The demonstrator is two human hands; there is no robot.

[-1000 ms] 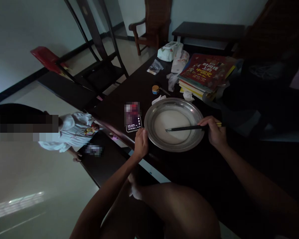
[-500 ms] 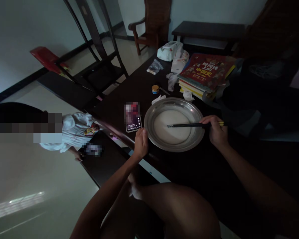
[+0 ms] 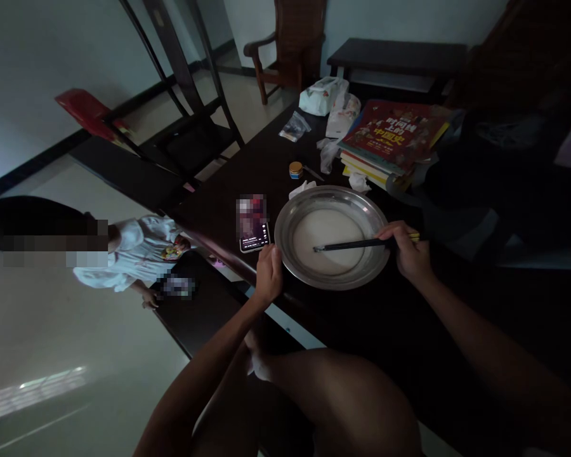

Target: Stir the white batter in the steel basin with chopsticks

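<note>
A wide steel basin (image 3: 332,283) stands on the dark table, with milky white liquid (image 3: 330,228) in its bottom. At its left rim, my left hand (image 3: 269,276) is closed on the edge, thumb on the near side. My right hand (image 3: 413,255), above the right rim, grips a pair of dark chopsticks (image 3: 349,244) with yellowish ends. Their tips dip into the liquid left of the middle. A lit phone (image 3: 254,231) lies beside the basin, close to my left hand. Crumpled white tissues (image 3: 360,183) touch or nearly touch the far rim.
Stacked books (image 3: 394,130), plastic bags (image 3: 343,115) and a small gold-lidded jar (image 3: 295,169) sit farther back on the table (image 3: 219,190). At left, a person in a white top (image 3: 147,244) is beside a dark bench (image 3: 204,311). A wooden chair (image 3: 290,47) stands behind.
The chopstick tips have shifted slightly left and towards me in the liquid, my right hand moving a little left with them. My left hand stays at the rim.
</note>
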